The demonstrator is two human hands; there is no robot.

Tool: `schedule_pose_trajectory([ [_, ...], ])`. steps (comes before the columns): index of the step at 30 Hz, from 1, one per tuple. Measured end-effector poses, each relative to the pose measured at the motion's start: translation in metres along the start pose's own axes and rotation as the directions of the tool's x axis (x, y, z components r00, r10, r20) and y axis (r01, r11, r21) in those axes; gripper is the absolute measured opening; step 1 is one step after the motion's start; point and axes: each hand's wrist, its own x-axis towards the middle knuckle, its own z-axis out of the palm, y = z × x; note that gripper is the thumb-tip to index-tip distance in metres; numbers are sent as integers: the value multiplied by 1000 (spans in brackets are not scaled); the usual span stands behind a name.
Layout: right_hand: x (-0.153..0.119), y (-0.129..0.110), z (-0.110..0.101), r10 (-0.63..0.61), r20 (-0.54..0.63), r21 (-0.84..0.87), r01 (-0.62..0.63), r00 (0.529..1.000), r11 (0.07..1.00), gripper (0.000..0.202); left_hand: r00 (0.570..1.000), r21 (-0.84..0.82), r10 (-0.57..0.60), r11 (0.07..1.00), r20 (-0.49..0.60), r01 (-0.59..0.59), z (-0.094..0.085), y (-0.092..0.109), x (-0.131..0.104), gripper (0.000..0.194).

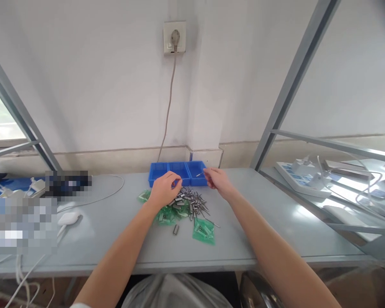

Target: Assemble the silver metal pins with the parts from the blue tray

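Observation:
My right hand is closed in a pinch on a thin metal pin, which points left over the right compartment of a blue divided tray. My left hand hovers at the tray's front left, above the pile, its fingers curled together; what they hold, if anything, is hidden. Below and between the hands lies a heap of small metal pins and cylinders. Green plastic bags with metal parts lie under and beside the heap. Nearer me are another green bag and a single metal cylinder.
The grey table ends at a front edge close to my body. A white charger with cables is at the left. Metal frame posts rise at both sides. Beyond the right one stands a white power strip. Behind is a wall socket.

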Motion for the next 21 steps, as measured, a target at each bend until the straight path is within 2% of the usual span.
schedule_pose_trajectory([
  [11, 1, 6, 3, -21, -34, -210, 13, 999, 978, 31, 1000, 33, -7, 999, 5, 7, 1, -1, 0, 17],
  [13, 0, 6, 5, -36, -32, -249, 26, 999, 968, 34, 998, 94, -29, 995, -52, 33, -4, -2, 4, 17],
  [15, -1, 6, 6, -62, -23, -291, 52, 998, 955, 38, 980, 174, -92, 977, -179, 124, -18, -11, 10, 18],
  [16, -1, 6, 7, -79, -16, -313, 70, 997, 947, 39, 947, 190, -170, 955, -274, 226, -28, -19, 12, 20],
  [18, -1, 5, 9, -117, 0, -354, 109, 993, 929, 39, 819, 161, -368, 865, -441, 475, -53, -43, 14, 24],
  [19, -1, 5, 10, -134, 7, -373, 127, 991, 919, 39, 744, 135, -461, 800, -484, 584, -67, -59, 12, 26],
  [21, -2, 3, 12, -163, 22, -401, 158, 986, 903, 37, 627, 117, -612, 664, -482, 739, -91, -94, 3, 33],
])
